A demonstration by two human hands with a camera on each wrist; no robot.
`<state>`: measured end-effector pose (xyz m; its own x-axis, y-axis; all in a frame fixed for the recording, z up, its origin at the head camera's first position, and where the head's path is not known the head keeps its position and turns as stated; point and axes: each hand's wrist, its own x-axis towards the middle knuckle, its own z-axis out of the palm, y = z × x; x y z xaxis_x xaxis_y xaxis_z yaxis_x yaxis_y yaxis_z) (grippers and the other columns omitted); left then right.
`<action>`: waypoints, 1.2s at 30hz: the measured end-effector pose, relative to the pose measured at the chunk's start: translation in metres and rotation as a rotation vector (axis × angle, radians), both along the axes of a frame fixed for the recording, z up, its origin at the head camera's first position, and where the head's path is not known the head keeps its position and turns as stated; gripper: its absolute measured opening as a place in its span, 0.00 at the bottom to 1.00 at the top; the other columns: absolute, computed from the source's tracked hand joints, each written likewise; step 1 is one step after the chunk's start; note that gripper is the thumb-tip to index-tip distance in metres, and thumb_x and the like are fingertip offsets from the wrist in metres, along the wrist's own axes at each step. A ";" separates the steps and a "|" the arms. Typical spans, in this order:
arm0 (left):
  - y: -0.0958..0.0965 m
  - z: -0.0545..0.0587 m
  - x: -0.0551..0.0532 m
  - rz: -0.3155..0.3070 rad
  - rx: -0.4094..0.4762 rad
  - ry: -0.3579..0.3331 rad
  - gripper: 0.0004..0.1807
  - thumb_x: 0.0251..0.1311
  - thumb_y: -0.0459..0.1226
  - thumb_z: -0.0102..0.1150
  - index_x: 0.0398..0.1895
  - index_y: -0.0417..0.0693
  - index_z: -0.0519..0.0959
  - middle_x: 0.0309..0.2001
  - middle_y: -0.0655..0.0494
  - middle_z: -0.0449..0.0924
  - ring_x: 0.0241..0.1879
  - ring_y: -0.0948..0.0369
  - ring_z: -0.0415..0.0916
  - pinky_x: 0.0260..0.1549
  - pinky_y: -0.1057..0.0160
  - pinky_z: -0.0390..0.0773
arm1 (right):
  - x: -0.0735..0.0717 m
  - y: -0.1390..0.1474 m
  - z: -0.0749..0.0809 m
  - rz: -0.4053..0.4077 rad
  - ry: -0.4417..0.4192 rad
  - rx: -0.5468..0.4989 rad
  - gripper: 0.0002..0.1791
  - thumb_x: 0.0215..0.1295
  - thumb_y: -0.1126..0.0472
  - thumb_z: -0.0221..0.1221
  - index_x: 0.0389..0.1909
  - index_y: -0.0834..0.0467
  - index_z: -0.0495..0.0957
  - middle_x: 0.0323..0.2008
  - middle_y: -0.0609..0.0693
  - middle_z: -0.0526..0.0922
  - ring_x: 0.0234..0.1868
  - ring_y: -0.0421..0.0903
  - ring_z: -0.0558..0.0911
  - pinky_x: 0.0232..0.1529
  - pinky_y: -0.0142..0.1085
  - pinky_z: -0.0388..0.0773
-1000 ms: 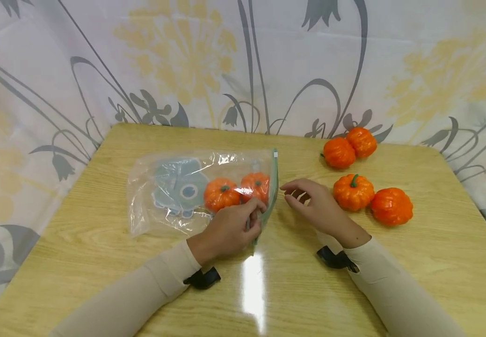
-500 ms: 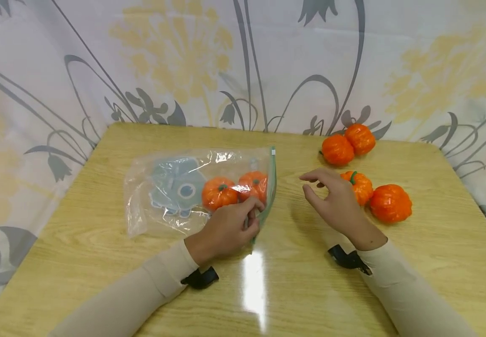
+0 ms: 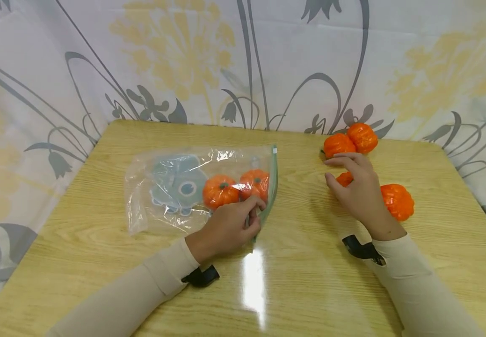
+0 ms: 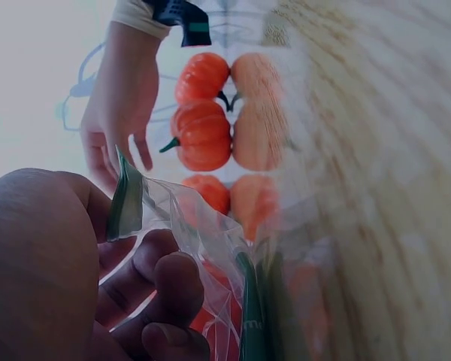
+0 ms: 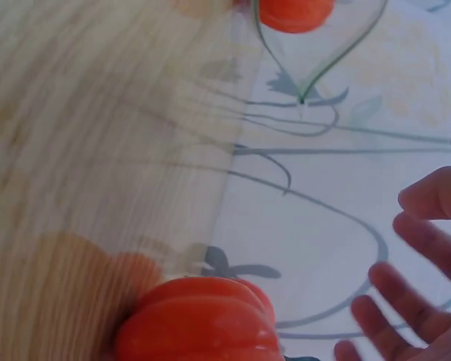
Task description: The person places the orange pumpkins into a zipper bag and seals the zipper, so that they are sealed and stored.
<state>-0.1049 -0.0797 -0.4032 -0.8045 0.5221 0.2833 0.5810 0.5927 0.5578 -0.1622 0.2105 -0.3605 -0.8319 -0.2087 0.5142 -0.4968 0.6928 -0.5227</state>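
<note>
A clear zip bag [image 3: 139, 201] with a blue cartoon print lies at left centre, its green-edged mouth [image 3: 274, 173] facing right. Two small orange pumpkins [image 3: 221, 192] sit inside it. My left hand [image 3: 226, 229] pinches the near part of the bag's mouth; in the left wrist view the green rim [image 4: 126, 199] is lifted and the mouth gapes. My right hand [image 3: 358, 192], fingers spread and bent, hovers over an orange pumpkin [image 3: 344, 179] that it mostly hides. In the right wrist view a pumpkin [image 5: 203, 323] shows apart from the fingers.
Another pumpkin [image 3: 397, 202] lies right of my right hand. Two more pumpkins [image 3: 362, 137] touch each other near the back edge of the wooden table [image 3: 301, 281]. A flower-patterned cloth [image 3: 285, 61] hangs behind it.
My right hand has moved right and away from the bag's mouth, to above the pumpkin. My left hand keeps its hold on the bag, which stays in place.
</note>
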 end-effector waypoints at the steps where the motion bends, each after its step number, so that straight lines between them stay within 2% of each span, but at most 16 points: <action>1: 0.000 0.000 0.000 0.001 -0.001 -0.007 0.12 0.62 0.36 0.53 0.49 0.49 0.75 0.26 0.66 0.71 0.18 0.71 0.62 0.20 0.73 0.66 | -0.001 0.002 0.001 -0.011 -0.021 -0.010 0.14 0.58 0.72 0.66 0.46 0.67 0.82 0.49 0.65 0.79 0.56 0.63 0.73 0.57 0.57 0.67; 5: -0.001 -0.001 0.002 0.007 -0.009 -0.024 0.12 0.62 0.36 0.53 0.49 0.49 0.76 0.25 0.66 0.71 0.18 0.72 0.62 0.20 0.73 0.66 | -0.004 0.011 0.002 -0.044 -0.136 -0.051 0.16 0.61 0.69 0.65 0.50 0.66 0.80 0.53 0.66 0.77 0.60 0.63 0.70 0.60 0.60 0.65; 9: 0.000 0.000 0.001 0.009 -0.007 -0.013 0.12 0.62 0.36 0.53 0.48 0.50 0.75 0.25 0.66 0.71 0.18 0.71 0.62 0.20 0.73 0.66 | -0.007 0.017 0.003 -0.087 -0.213 -0.066 0.19 0.63 0.66 0.64 0.54 0.66 0.77 0.57 0.66 0.76 0.62 0.63 0.69 0.62 0.63 0.63; 17: 0.000 -0.002 0.001 0.003 -0.013 -0.014 0.12 0.62 0.36 0.53 0.49 0.50 0.75 0.26 0.66 0.71 0.18 0.71 0.62 0.20 0.73 0.67 | -0.008 0.020 0.000 -0.131 -0.372 -0.016 0.27 0.66 0.60 0.63 0.64 0.64 0.71 0.62 0.68 0.69 0.65 0.67 0.65 0.63 0.64 0.63; 26: 0.001 -0.002 0.000 0.002 -0.015 -0.012 0.12 0.63 0.36 0.52 0.48 0.50 0.75 0.26 0.66 0.71 0.19 0.71 0.62 0.20 0.73 0.66 | -0.011 0.022 -0.006 -0.076 -0.411 -0.015 0.32 0.65 0.62 0.63 0.67 0.67 0.66 0.65 0.69 0.66 0.67 0.69 0.64 0.67 0.65 0.59; 33: 0.001 -0.001 0.000 0.004 -0.010 0.014 0.11 0.62 0.36 0.53 0.48 0.50 0.75 0.25 0.66 0.71 0.19 0.71 0.63 0.20 0.73 0.66 | -0.011 0.019 -0.008 -0.003 -0.394 -0.089 0.31 0.63 0.63 0.65 0.66 0.64 0.68 0.66 0.64 0.67 0.70 0.64 0.63 0.69 0.62 0.59; 36: 0.001 -0.001 0.000 0.004 -0.007 0.006 0.11 0.62 0.36 0.53 0.48 0.50 0.75 0.25 0.66 0.71 0.19 0.71 0.63 0.21 0.73 0.67 | -0.011 0.018 -0.009 -0.011 -0.379 -0.110 0.30 0.63 0.63 0.66 0.65 0.64 0.69 0.66 0.62 0.67 0.70 0.62 0.63 0.69 0.62 0.58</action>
<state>-0.1048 -0.0785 -0.4045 -0.8047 0.5210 0.2844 0.5822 0.5989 0.5499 -0.1728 0.2287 -0.3697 -0.9691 -0.1590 0.1885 -0.2466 0.6267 -0.7392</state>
